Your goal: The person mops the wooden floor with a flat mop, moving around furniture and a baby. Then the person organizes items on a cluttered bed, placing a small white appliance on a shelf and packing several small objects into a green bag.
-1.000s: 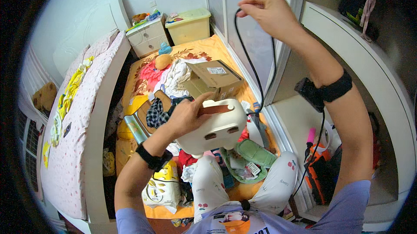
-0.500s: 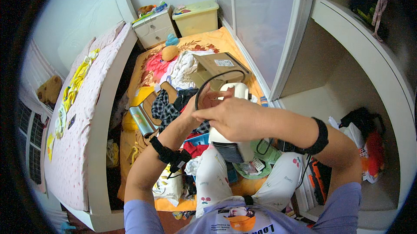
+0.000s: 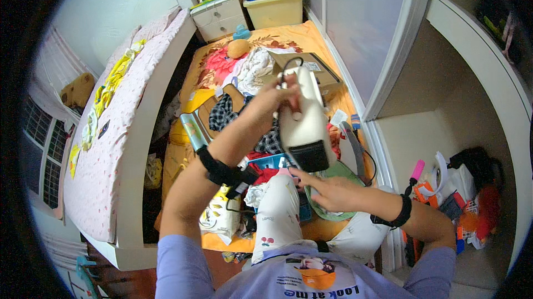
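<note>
A white, rounded box-shaped appliance [image 3: 304, 118] with a black slatted end hangs tilted over my lap; its exact kind I cannot make out. My left hand [image 3: 282, 99] is closed round its upper left side. From its top a black cord [image 3: 288, 66] loops up near that hand. Just below the black end is my right hand [image 3: 333, 192], its fingers loosely stretched toward the left with nothing visible in them. Beneath it lies a green fabric item [image 3: 338, 210], beside my knees.
A cardboard box [image 3: 327, 79], a plaid cloth [image 3: 224, 113] and a blue basket [image 3: 267, 161] crowd the orange floor mat [image 3: 283, 33]. The bed [image 3: 141, 116] runs along the left. A cubby [image 3: 411, 138] with piled toys stands at the right.
Both hands were together at the cord beside the appliance. Now my left hand grips the appliance, raised and tilted, and my right hand has dropped below it. The view has shifted slightly.
</note>
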A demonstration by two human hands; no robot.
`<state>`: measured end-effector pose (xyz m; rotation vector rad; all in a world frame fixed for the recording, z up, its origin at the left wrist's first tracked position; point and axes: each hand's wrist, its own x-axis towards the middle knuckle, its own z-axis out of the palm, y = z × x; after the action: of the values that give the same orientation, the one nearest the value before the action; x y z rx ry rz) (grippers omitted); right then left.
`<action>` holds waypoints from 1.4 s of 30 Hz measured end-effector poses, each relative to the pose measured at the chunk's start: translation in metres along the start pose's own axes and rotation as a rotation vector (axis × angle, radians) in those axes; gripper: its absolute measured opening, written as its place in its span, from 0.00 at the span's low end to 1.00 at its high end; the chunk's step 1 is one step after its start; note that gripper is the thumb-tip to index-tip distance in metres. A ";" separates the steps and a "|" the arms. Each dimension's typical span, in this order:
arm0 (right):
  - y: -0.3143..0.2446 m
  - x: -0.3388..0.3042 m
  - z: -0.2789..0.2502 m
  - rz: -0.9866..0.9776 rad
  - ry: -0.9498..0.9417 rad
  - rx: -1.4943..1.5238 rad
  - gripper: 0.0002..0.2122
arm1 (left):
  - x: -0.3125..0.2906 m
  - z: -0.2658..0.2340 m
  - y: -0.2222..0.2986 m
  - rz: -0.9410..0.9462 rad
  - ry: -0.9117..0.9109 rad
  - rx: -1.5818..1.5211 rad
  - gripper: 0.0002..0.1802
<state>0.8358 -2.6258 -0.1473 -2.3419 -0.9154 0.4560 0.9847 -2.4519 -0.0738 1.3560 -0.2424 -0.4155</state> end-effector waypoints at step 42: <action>0.077 -0.016 -0.214 0.379 0.219 -0.307 0.10 | -0.079 -0.053 0.062 0.027 -0.240 0.619 0.27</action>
<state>0.9701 -2.7668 -0.0280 -2.7940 -0.4626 0.2065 0.9439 -2.3617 -0.0184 1.9051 -0.6241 -0.5037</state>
